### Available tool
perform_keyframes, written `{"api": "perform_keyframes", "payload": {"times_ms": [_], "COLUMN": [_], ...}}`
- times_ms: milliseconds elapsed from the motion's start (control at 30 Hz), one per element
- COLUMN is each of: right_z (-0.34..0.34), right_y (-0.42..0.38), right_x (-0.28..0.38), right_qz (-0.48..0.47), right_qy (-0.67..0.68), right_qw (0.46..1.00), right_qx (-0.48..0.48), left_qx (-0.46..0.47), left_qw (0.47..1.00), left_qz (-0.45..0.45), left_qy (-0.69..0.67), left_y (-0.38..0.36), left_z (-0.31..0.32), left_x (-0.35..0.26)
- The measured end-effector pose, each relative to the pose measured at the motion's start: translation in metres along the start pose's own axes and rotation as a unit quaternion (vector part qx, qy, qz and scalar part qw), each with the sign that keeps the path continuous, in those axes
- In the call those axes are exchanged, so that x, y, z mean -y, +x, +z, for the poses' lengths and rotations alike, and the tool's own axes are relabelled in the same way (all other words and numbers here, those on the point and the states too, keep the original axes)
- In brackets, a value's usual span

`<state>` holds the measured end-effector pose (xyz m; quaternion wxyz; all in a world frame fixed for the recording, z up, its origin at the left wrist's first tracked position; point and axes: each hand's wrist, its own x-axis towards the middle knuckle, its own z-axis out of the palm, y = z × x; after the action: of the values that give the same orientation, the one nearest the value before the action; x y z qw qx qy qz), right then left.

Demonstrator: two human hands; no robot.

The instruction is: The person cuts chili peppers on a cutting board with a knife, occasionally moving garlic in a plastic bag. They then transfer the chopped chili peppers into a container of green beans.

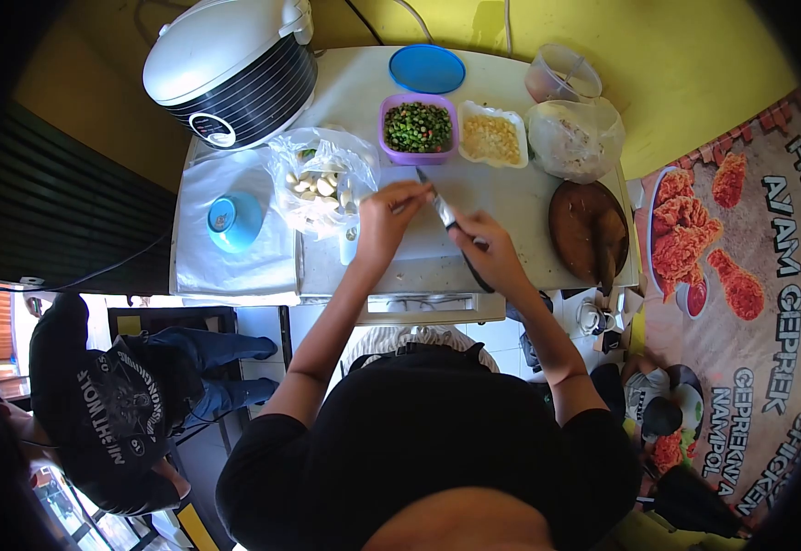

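Observation:
My right hand (490, 246) is wrapped round the black handle of a knife (444, 213), whose blade points up and away from me. Close to that blade, my left hand (393, 213) has its fingers pinched together; whatever they hold is too small to make out. Left of my left hand lies an open clear plastic bag (283, 204) with peeled garlic cloves (320, 187) in it. Just beyond the blade stands a purple container (408, 158) of chopped green pieces (417, 127). Beside it, a white tray (519, 163) holds pale chopped bits (490, 138).
A rice cooker (231, 73) stands at the back left, an upturned blue bowl (235, 223) nearer me. A blue lid (427, 69) lies at the back. On the right are a filled plastic bag (577, 140), a clear tub (561, 73) and a brown mortar (570, 230) with its pestle. Another person (111, 404) is at the left.

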<state>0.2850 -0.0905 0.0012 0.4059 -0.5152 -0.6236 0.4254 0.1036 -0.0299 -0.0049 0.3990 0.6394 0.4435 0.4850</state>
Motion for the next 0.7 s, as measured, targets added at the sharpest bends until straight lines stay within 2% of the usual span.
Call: {"api": "perform_keyframes", "payload": {"times_ms": [67,133,167,233,267,333,367,433,533,633,700], "right_z": [-0.007,-0.014,-0.017,-0.024,-0.027,-0.033,-0.036,-0.038,-0.039,-0.039,-0.041], "right_y": [0.023,0.047,0.059,0.084,0.091,0.094,0.093,0.089,0.084,0.082,0.083], "right_x": [0.005,0.016,0.018,0.007,0.001,0.0,0.0,0.001,0.003,0.001,-0.004], "right_qz": [-0.075,-0.113,-0.149,-0.166,-0.183,-0.184,-0.18,-0.178,-0.173,-0.175,-0.156], "right_qy": [-0.035,-0.038,-0.041,-0.087,-0.133,-0.118,-0.114,-0.111,-0.093,-0.081,-0.072], "right_qw": [0.996,0.991,0.985,0.977,0.967,0.968,0.97,0.97,0.973,0.974,0.977], "right_qx": [-0.036,-0.058,-0.081,-0.101,-0.12,-0.121,-0.12,-0.119,-0.12,-0.118,-0.129], "left_qx": [-0.02,-0.061,-0.061,-0.039,-0.04,-0.035,-0.037,-0.019,-0.001,-0.032,-0.029], "left_qw": [0.999,0.991,0.991,0.975,0.974,0.962,0.961,0.976,0.979,0.976,0.979], "left_qz": [0.025,0.113,0.114,0.177,0.18,0.213,0.216,0.146,0.125,0.167,0.154], "left_qy": [-0.011,0.029,0.029,0.131,0.132,0.167,0.168,0.157,0.163,0.137,0.129], "left_y": [0.023,0.052,0.065,0.086,0.089,0.095,0.095,0.092,0.095,0.098,0.09], "left_z": [0.0,-0.003,-0.004,-0.005,-0.004,-0.004,-0.005,-0.008,-0.01,-0.006,-0.007], "left_x": [-0.005,-0.018,-0.019,-0.018,-0.015,-0.01,-0.008,-0.013,-0.009,-0.007,-0.019]}}
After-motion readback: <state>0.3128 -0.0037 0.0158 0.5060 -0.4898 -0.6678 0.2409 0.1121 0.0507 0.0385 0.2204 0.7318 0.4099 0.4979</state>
